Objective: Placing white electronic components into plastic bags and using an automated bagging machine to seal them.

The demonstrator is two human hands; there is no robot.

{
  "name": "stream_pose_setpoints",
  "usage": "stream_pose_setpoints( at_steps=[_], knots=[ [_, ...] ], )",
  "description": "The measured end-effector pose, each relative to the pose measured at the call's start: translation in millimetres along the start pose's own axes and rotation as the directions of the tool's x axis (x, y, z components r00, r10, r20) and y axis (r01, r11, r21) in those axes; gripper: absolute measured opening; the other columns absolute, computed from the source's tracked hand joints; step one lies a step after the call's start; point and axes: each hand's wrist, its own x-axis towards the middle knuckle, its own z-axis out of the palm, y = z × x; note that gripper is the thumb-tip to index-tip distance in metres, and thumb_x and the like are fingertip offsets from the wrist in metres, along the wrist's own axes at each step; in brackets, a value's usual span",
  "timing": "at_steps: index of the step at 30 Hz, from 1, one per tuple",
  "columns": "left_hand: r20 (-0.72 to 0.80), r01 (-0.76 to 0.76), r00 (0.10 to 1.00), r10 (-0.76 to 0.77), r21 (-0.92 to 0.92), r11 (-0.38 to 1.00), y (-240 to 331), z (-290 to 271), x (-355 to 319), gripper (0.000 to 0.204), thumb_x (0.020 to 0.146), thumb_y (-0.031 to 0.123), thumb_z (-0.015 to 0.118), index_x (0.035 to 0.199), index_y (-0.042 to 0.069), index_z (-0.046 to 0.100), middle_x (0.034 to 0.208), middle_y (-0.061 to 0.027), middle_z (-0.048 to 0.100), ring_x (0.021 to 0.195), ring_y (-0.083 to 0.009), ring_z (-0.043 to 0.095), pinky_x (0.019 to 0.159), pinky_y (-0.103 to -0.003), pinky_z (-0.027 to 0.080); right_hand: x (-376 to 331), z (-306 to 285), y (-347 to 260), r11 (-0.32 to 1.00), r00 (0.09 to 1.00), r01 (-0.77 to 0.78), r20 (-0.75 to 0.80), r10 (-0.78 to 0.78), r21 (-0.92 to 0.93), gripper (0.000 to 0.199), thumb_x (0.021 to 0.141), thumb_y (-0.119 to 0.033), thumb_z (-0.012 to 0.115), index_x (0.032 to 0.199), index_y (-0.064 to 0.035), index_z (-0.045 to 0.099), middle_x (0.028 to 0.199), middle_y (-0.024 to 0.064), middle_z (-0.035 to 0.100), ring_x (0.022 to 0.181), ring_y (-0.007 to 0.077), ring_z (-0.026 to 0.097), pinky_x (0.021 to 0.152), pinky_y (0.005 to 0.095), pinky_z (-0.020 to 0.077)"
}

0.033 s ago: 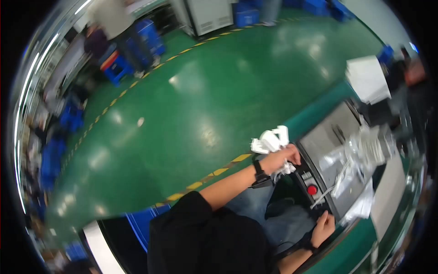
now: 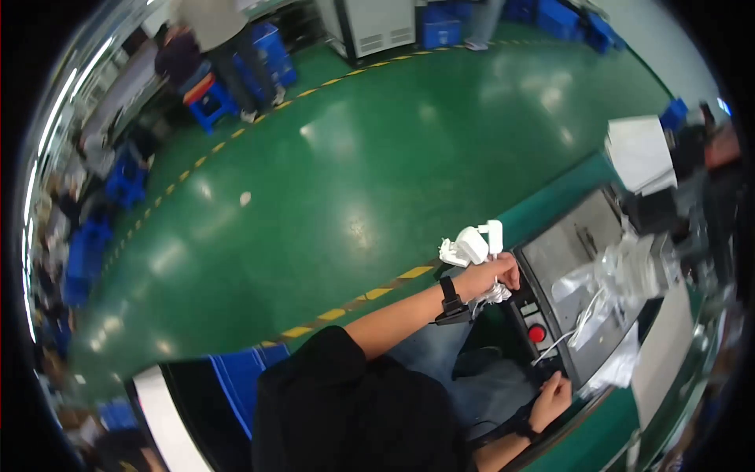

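while the person sits at the edge of the bench, the left hand (image 2: 494, 275) is raised beside the grey metal machine housing (image 2: 578, 259), its fingers closed around a bunch of white plastic plug-like parts with cords (image 2: 472, 245). those white parts stick up above the fist, and a few more white bits hang just under it. a black wristband (image 2: 450, 299) sits on that forearm. the right hand (image 2: 552, 391) is low down, near the lower corner of the machine, curled loosely against the dark edge there; i cannot tell whether it grips anything. the two hands are well apart, one above the other along the machine's front.

on the machine's slanted panel a round red button (image 2: 536, 333) shows, between the two hands. crumpled clear plastic bags with white cables (image 2: 605, 291) lie on top of the housing, and a thin white cable trails down from them toward the right hand. further along the bench a stack of white sheets (image 2: 638, 153) stands.

compared with the earlier view, nothing i can see has shifted: the left hand is in the same raised spot with the same bundle, and the right hand is in the same low place.

behind, the glossy green floor (image 2: 354, 157) with a yellow-black striped line (image 2: 370, 295) stretches to blue plastic crates (image 2: 440, 31).
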Motion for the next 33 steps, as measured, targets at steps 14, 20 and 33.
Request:
stream_pose_setpoints(
  at_steps=[14, 20, 33],
  knots=[
    [0.168, 0.016, 0.984, 0.055, -0.397, 0.918, 47.8, 83.9, -59.1, 0.031, 0.106, 0.023, 0.051, 0.127, 0.0, 0.052, 0.08, -0.0101, 0.063, 0.066, -0.0233, 0.067, 0.061, -0.036, 0.057, 8.7, 6.2, -102.7, 0.97, 0.936, 0.126, 0.298, -0.185, 0.207, 0.017, 0.1, -0.012, 0.063, 0.089, 0.0017, 0.064, 0.076, 0.0087, 0.066, 0.066, 0.0135, 0.063, 0.063, 0.0261, 0.051],
    [0.047, -0.007, 0.999, 0.013, -0.12, 0.993, 50.1, 106.4, -27.4, 0.043, 0.102, 0.014, 0.056, 0.141, 0.001, 0.042, 0.081, -0.0027, 0.051, 0.074, -0.0137, 0.049, 0.071, -0.03, 0.048, 43.6, -14.1, -225.1, 0.668, 0.652, 0.743, 0.184, -0.736, 0.041, 0.011, 0.088, -0.018, 0.076, 0.087, -0.0079, 0.071, 0.083, 0.008, 0.068, 0.073, 0.028, 0.066, 0.059, 0.0368, 0.053],
    [0.153, 0.188, 0.964, -0.217, 0.187, 0.964, 15.9, 114.8, 40.6, 0.047, 0.108, 0.027, 0.048, 0.152, 0.011, 0.042, 0.104, -0.0042, 0.059, 0.073, -0.0103, 0.057, 0.06, -0.025, 0.049, -78.8, -334.9, -4.7, 0.657, 0.825, -0.43, -0.566, 0.008, -0.619, 0.02, 0.092, -0.027, 0.066, 0.094, -0.008, 0.072, 0.085, 0.0133, 0.071, 0.08, 0.0341, 0.068, 0.069, 0.0422, 0.0536]
  ],
)
